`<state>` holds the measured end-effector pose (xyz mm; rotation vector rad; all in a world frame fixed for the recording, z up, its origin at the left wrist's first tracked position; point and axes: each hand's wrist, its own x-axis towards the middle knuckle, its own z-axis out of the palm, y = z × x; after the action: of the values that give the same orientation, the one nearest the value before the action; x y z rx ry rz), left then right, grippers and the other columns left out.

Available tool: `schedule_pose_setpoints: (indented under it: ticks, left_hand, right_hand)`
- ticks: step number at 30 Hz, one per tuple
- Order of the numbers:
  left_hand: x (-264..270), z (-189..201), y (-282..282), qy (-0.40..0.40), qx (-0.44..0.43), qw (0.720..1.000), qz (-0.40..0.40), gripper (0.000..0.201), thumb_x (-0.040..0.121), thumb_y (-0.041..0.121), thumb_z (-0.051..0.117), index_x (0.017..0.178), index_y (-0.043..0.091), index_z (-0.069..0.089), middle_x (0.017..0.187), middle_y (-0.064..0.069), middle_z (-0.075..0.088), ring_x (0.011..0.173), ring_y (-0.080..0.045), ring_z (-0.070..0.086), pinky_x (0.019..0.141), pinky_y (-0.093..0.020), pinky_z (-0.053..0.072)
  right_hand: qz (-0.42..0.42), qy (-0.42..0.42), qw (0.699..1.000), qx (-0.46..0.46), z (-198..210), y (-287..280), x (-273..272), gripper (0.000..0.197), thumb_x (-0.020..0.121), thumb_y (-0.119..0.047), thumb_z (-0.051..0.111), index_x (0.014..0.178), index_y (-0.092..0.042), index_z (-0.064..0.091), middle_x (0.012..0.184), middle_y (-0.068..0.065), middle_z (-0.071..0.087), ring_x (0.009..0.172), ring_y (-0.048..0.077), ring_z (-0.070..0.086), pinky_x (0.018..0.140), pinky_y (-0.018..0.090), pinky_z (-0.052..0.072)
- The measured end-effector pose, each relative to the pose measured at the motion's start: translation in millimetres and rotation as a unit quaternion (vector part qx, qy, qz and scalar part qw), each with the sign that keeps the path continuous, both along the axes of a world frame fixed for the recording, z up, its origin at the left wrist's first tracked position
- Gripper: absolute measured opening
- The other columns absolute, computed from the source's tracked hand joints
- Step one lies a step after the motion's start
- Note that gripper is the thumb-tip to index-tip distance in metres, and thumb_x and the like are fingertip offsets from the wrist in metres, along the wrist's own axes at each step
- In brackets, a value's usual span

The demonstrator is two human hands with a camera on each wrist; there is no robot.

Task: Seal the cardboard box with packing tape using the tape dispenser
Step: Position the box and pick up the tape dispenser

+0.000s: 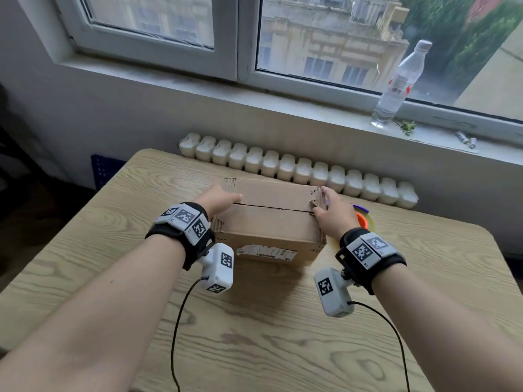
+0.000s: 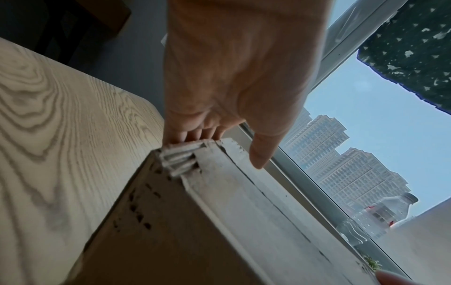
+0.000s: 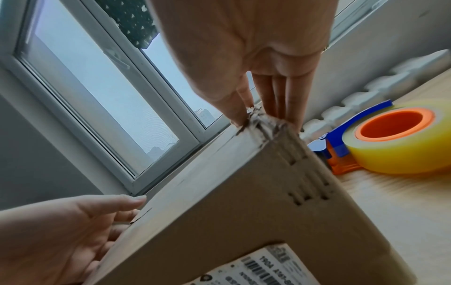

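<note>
A brown cardboard box (image 1: 268, 222) sits on the wooden table (image 1: 254, 335) with its top flaps down and a seam running along the middle. My left hand (image 1: 223, 198) rests on the box's left end, thumb over the top and fingers down the side (image 2: 190, 133). At the right end my right hand (image 1: 325, 206) has straight fingers (image 3: 280, 100) against the side and its thumb at the frayed top corner. The tape dispenser (image 3: 390, 140), blue and orange with a clear roll, lies on the table just right of the box (image 3: 219, 192), untouched.
A white radiator (image 1: 297, 165) runs behind the table's far edge. A clear plastic bottle (image 1: 399, 83) and small bits stand on the windowsill above. Camera cables trail from both wrists over the near tabletop. A shipping label (image 1: 266, 253) is on the box's near face.
</note>
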<state>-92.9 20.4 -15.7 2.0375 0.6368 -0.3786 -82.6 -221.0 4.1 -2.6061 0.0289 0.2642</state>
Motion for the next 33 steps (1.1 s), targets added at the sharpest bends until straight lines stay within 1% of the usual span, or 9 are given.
schedule_pose_setpoints:
  ticks: [10,14,16,18,20,23,26,29,33]
  left_hand:
    - [-36,-3,0,0.015,0.007,0.999,-0.035,0.066,0.086,0.040,0.060,0.141,0.011,0.038,0.142,-0.014,0.047,0.130,-0.032,0.045,0.108,-0.050,0.036]
    - [-45,2,-5,0.018,0.027,0.998,-0.047,0.063,0.089,0.039,0.058,0.141,0.010,0.039,0.143,-0.013,0.046,0.131,-0.032,0.043,0.107,-0.046,0.036]
    - [-45,3,-6,0.022,0.030,0.998,-0.046,0.069,0.089,0.039,0.058,0.146,0.009,0.031,0.148,-0.015,0.040,0.134,-0.032,0.040,0.108,-0.046,0.035]
    - [-45,8,-11,0.007,0.050,0.998,-0.035,0.076,0.091,0.036,0.058,0.150,0.007,0.018,0.152,-0.018,0.032,0.137,-0.034,0.035,0.109,-0.045,0.034]
    - [-42,17,-18,-0.026,0.097,0.994,-0.043,0.076,0.091,0.033,0.057,0.149,0.007,0.016,0.153,-0.019,0.028,0.138,-0.035,0.033,0.110,-0.045,0.033]
    - [-34,35,-36,-0.067,0.157,0.980,-0.099,0.073,0.090,0.034,0.056,0.149,0.008,0.021,0.153,-0.017,0.027,0.139,-0.034,0.032,0.112,-0.045,0.032]
    - [-21,51,-64,-0.100,0.201,0.961,-0.161,0.069,0.091,0.035,0.056,0.147,0.009,0.027,0.151,-0.015,0.031,0.139,-0.031,0.033,0.111,-0.044,0.033]
    - [-8,62,-98,-0.137,0.239,0.933,-0.231,0.065,0.091,0.031,0.056,0.146,0.009,0.031,0.150,-0.013,0.036,0.139,-0.027,0.033,0.113,-0.042,0.031]
    - [14,62,-144,-0.136,0.289,0.897,-0.305,0.060,0.090,0.036,0.055,0.143,0.016,0.037,0.148,-0.006,0.038,0.138,-0.024,0.033,0.113,-0.049,0.028]
  right_hand:
    - [-0.004,0.043,0.999,-0.007,-5,-1,-45,0.059,0.094,-0.017,0.050,0.148,-0.019,0.027,0.139,0.013,0.051,0.118,0.031,0.055,0.092,0.035,0.047]
    - [0.007,0.050,0.999,-0.007,-2,-2,-51,0.059,0.094,-0.014,0.049,0.148,-0.019,0.028,0.141,0.011,0.049,0.116,0.027,0.056,0.086,0.031,0.047]
    - [0.016,0.047,0.999,-0.005,-2,-3,-51,0.060,0.093,-0.012,0.049,0.148,-0.021,0.028,0.141,0.011,0.050,0.094,0.020,0.062,0.070,0.026,0.049]
    - [0.021,0.035,0.999,-0.008,2,-8,-49,0.060,0.093,-0.010,0.048,0.148,-0.025,0.030,0.135,0.011,0.054,0.070,0.012,0.054,0.052,0.021,0.040]
    - [0.029,0.023,0.999,-0.028,10,-14,-46,0.056,0.093,-0.011,0.047,0.146,-0.026,0.034,0.134,0.011,0.055,0.087,0.019,0.059,0.060,0.020,0.042]
    - [0.032,0.003,0.998,-0.062,21,-27,-39,0.051,0.092,-0.014,0.047,0.142,-0.023,0.042,0.141,0.008,0.049,0.125,0.024,0.049,0.091,0.027,0.041]
    - [0.018,-0.011,0.997,-0.071,27,-44,-31,0.049,0.091,-0.013,0.045,0.138,-0.024,0.047,0.143,0.006,0.047,0.127,0.025,0.048,0.101,0.032,0.040]
    - [0.013,-0.022,0.996,-0.083,31,-64,-25,0.047,0.091,-0.014,0.046,0.136,-0.024,0.049,0.143,0.005,0.046,0.127,0.024,0.047,0.101,0.034,0.042]
    - [0.006,-0.026,0.995,-0.100,31,-93,-13,0.045,0.090,-0.015,0.050,0.134,-0.024,0.052,0.140,0.006,0.049,0.128,0.025,0.046,0.102,0.037,0.043]
